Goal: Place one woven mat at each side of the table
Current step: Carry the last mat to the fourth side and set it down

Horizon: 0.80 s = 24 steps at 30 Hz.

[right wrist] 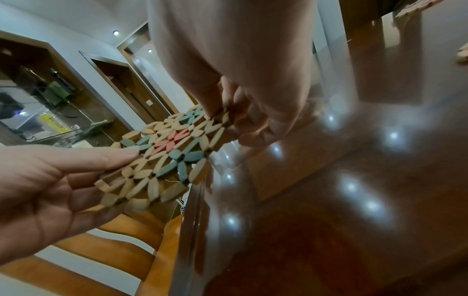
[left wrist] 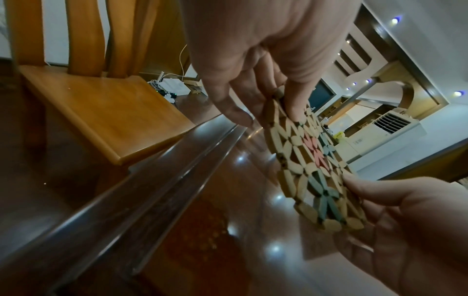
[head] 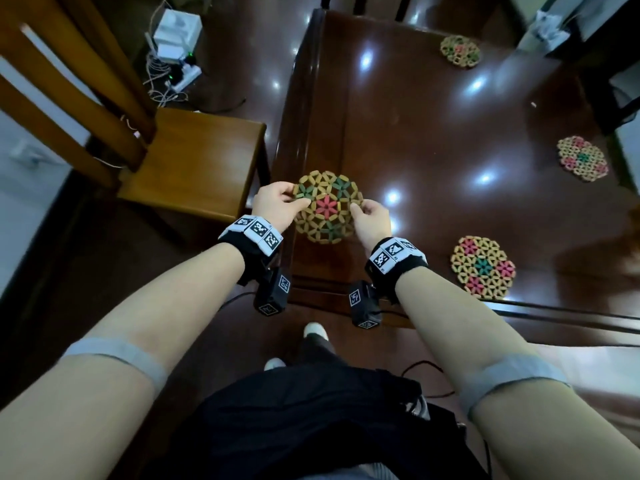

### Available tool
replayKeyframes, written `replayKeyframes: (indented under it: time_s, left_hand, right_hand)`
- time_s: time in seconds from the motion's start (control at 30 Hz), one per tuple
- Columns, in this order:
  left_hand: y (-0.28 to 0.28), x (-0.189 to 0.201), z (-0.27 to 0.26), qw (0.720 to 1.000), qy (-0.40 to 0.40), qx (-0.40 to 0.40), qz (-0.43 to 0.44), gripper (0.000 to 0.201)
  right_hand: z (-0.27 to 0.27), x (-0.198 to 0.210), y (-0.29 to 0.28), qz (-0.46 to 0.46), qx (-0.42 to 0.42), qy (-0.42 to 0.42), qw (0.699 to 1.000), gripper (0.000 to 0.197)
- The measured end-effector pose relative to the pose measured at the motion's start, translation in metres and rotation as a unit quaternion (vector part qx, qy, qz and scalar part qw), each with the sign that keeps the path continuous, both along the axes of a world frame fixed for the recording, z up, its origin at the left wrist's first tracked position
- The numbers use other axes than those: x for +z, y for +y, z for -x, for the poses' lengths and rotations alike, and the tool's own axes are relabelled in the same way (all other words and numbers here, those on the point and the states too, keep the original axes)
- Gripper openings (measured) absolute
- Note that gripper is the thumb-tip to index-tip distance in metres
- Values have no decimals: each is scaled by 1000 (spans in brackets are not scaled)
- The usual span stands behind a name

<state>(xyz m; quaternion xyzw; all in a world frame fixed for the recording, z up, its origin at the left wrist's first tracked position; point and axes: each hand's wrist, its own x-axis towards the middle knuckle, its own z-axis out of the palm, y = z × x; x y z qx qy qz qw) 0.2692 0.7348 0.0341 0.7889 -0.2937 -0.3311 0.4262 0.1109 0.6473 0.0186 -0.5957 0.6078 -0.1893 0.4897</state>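
Observation:
A round woven mat [head: 327, 206] with a pink flower centre and green flowers hangs above the left edge of the dark glossy table [head: 450, 140]. My left hand [head: 278, 206] pinches its left rim, thumb on top. My right hand [head: 370, 216] pinches its right rim. The wrist views show the mat [left wrist: 314, 158] [right wrist: 167, 152] tilted, clear of the tabletop. Three more mats lie on the table: one near the front edge [head: 482, 266], one at the right side [head: 582, 158], one at the far side [head: 460, 51].
A light wooden chair [head: 194, 157] stands close against the table's left edge. A white box and tangled cables [head: 173, 53] lie on the floor beyond it. Another chair back [head: 363, 5] shows at the far side. White furniture [head: 623, 98] borders the right.

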Motion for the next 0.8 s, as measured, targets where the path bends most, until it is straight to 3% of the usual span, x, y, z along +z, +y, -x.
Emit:
replayKeyframes:
  time_s: [0.07,0.27,0.43,0.6,0.8]
  left_hand:
    - [-2,-5,-15,1000,15,1,-8,45]
    - [-41,-17,-55,999,25,-26,-13,33]
    - [-91,-27,-86,993,-28,-99,-64,28]
    - [-138,-33,-107,985,-48,-138,-91,36]
    - [-182,-34,-106,979,-6,-193,-72,18]
  right_hand:
    - [-13,2,-1,-3,-1,0,1000,22]
    - [-45,-11,-30,-33,-19,-28,999,19]
    - [-64,-31,-64,-77,-63,-67,993,31]
    - [-74,-24,-82,-158,-138,-134,968,44]
    - [-63,-13,-85,-237,-220,-222,920,45]
